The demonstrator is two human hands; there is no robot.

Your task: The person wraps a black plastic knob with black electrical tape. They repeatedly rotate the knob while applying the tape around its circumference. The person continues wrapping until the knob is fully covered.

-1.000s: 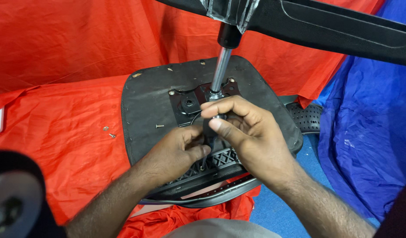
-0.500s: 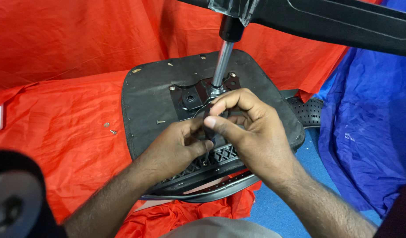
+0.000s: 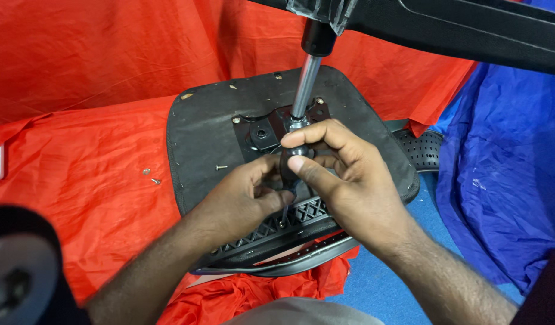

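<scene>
An upturned black chair seat (image 3: 211, 129) lies on red cloth, with a black metal mounting plate (image 3: 262, 132) bolted at its middle. A silver gas-lift rod (image 3: 304, 87) rises from the plate to a black chair base (image 3: 458, 27) overhead. My right hand (image 3: 344, 180) grips a black knob-like handle (image 3: 294, 153) just below the rod. My left hand (image 3: 244, 198) pinches a small part right beside it, which my fingers hide. A black lattice backrest bracket (image 3: 289, 219) lies under both hands.
Loose screws lie on the seat (image 3: 221, 167) and on the red cloth (image 3: 151, 176). Blue cloth (image 3: 506, 180) covers the right side, with a perforated black part (image 3: 423, 150) at its edge. A black chair caster (image 3: 18, 271) fills the lower left corner.
Both hands have stayed clasped at the plate with only small finger shifts. The view has drifted slightly.
</scene>
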